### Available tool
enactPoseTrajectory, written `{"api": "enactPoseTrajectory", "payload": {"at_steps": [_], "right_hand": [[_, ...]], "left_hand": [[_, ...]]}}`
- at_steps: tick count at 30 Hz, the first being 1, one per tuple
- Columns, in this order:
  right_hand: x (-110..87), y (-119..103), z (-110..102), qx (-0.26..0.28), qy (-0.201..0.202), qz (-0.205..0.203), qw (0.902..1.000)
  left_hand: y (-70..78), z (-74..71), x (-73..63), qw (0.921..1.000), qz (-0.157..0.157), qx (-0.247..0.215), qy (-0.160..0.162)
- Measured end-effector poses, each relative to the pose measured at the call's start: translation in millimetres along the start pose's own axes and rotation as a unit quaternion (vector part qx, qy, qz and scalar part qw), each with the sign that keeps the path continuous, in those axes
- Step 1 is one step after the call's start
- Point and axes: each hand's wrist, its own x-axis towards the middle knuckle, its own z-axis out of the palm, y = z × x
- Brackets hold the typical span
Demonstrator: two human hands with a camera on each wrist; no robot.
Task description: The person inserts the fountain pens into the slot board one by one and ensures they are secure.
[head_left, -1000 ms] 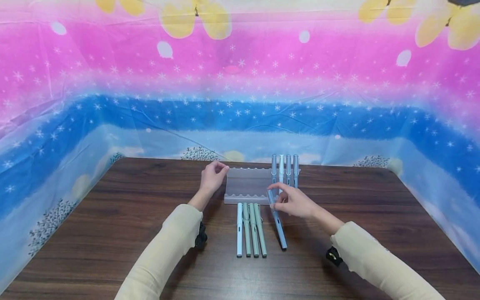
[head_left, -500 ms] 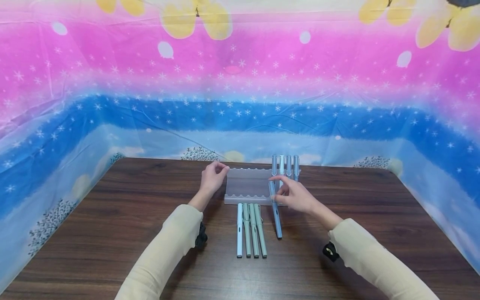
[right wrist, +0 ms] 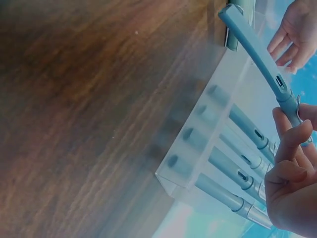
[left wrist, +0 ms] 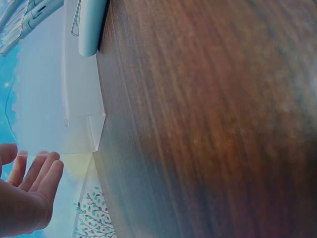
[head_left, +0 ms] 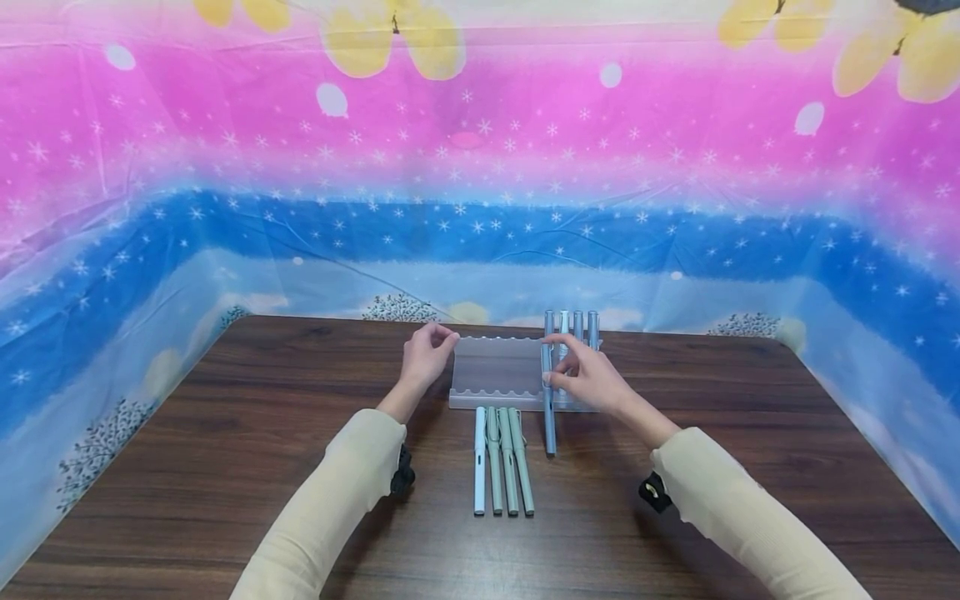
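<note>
Pink and blue cloth (head_left: 480, 167) hangs behind a dark, wood-grained worktop (head_left: 262, 400), its lower edge pale and printed with small bushes. On that worktop, towards the far side, sits a frosted, see-through rack (head_left: 495, 367) with scalloped edges at its back and front.

Thumb and fingers of the left hand (head_left: 426, 354) pinch the rack's far left corner. The right hand (head_left: 592, 379) is over the rack's right part, fingers narrowed round the capped end of a blue-grey pen (head_left: 549, 404). Of the two hands, the right is plainly nearer to this pen, which lies just to its left.

What counts most is how that pen lines up: its long axis runs near to far, roughly parallel to the four seated pens (right wrist: 230, 167) at the rack's right end. From the head it overlaps the leftmost of them, and the scalloped edge runs on leftward from there. Its uncapped-looking barrel end juts towards the person, past the rack's front; whether the pen touches the rack, I cannot tell.

Nearer the person, one white pen (head_left: 480, 462) and three green pens (head_left: 509, 462) lie side by side, also pointing near to far.
</note>
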Motion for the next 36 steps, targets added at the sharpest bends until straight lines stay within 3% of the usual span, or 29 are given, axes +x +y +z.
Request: {"api": "enactPoseTrajectory", "payload": {"at_steps": [21, 36], "right_hand": [[12.1, -8, -5, 0.011, 0.058, -0.013, 0.9982], [22.6, -10, -9, -0.026, 0.090, -0.031, 0.9951]], "left_hand": [[1.3, -0.6, -0.8, 1.0000, -0.003, 0.005, 0.000], [0.4, -0.5, 0.1, 1.0000, -0.001, 0.003, -0.003]]}}
